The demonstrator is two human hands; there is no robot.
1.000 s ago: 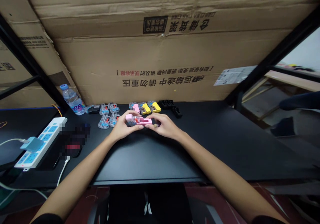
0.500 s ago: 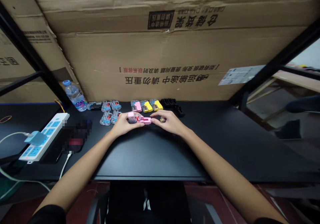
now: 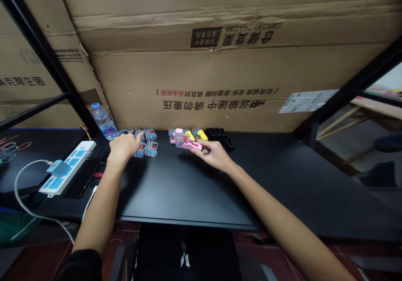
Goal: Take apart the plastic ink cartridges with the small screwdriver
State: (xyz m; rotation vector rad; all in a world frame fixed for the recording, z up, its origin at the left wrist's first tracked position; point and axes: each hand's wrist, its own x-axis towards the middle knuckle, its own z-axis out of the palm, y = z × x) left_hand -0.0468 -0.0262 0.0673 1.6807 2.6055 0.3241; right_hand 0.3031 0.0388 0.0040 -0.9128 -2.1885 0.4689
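Observation:
My right hand [image 3: 214,154] grips a small pink plastic device [image 3: 186,141] and holds it just above the black desk [image 3: 201,189] near the back row of parts. My left hand [image 3: 124,147] has reached left, fingers curled over a cluster of clear blue-and-red parts [image 3: 147,144]; whether it holds one is hidden. Behind the pink device lie pink and yellow parts [image 3: 196,135] and a black part [image 3: 218,135].
A large cardboard box [image 3: 220,63] stands along the back of the desk. A water bottle [image 3: 103,121] stands at the back left. A white power strip [image 3: 67,168] with a plugged-in adapter and a phone [image 3: 91,176] lie on the left. Black frame posts flank both sides.
My left hand let go of the pink device and moved left to the clear blue parts. My right hand now holds the pink device alone, nearer the back row. The camera turned slightly left.

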